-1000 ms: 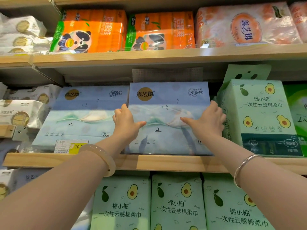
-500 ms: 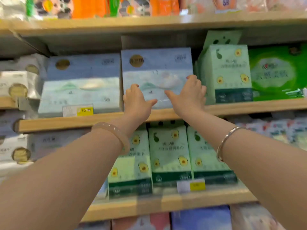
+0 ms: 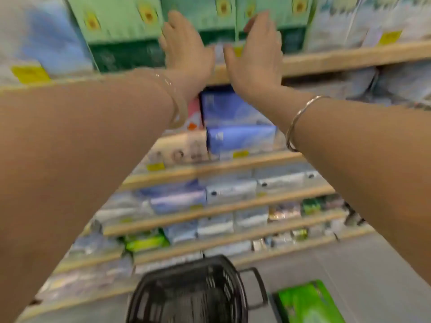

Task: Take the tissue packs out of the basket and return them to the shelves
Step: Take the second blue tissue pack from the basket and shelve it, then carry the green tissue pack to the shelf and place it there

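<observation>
While the whole view is smearing with blur, the left hand [image 3: 186, 50] is reaching out flat with its fingers straight, its grip holding nothing, in front of the pale green avocado-printed packs [image 3: 121, 22] standing along the front edge of the upper shelf [image 3: 349, 58]. On its wrist a pale bangle [image 3: 178, 106] is sitting. Just beside it, thumbs nearly meeting, the right hand [image 3: 258, 52] is spreading in the same way, grip empty, with a thin metal bracelet [image 3: 300, 117] circling the wrist. Below the arms, blue tissue packs [image 3: 240, 138] are lying on a lower shelf. On the floor, the black basket [image 3: 193, 292] is standing, and just to its right a bright green pack [image 3: 307, 301] is lying.
</observation>
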Demonstrator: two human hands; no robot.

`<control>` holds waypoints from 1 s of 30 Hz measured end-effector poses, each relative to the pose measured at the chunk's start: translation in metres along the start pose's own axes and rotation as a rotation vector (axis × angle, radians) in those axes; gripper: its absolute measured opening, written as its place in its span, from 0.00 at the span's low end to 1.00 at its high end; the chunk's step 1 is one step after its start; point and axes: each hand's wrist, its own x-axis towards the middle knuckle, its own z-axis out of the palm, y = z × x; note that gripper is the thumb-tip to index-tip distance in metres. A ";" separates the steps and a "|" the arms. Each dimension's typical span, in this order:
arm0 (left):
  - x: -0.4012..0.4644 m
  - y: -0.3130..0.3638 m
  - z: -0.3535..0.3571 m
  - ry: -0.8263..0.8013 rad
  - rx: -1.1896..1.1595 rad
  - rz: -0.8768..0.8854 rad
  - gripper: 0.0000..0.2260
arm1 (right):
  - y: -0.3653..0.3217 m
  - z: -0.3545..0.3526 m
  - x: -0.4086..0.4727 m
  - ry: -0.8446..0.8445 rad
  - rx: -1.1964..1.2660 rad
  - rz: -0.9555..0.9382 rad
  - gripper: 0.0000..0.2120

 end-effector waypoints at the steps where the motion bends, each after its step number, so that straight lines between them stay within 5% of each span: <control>1: -0.012 -0.008 0.012 -0.024 0.027 -0.016 0.25 | 0.014 0.006 -0.012 -0.035 -0.027 0.003 0.23; 8: -0.141 -0.052 0.114 -0.284 0.132 -0.174 0.27 | 0.154 0.025 -0.119 -0.311 -0.145 0.141 0.22; 15: -0.287 -0.068 0.197 -0.512 0.155 -0.404 0.25 | 0.305 -0.005 -0.218 -0.548 -0.161 0.477 0.23; 30: -0.471 -0.120 0.378 -0.964 0.213 -0.447 0.23 | 0.548 0.007 -0.407 -0.571 -0.208 1.287 0.34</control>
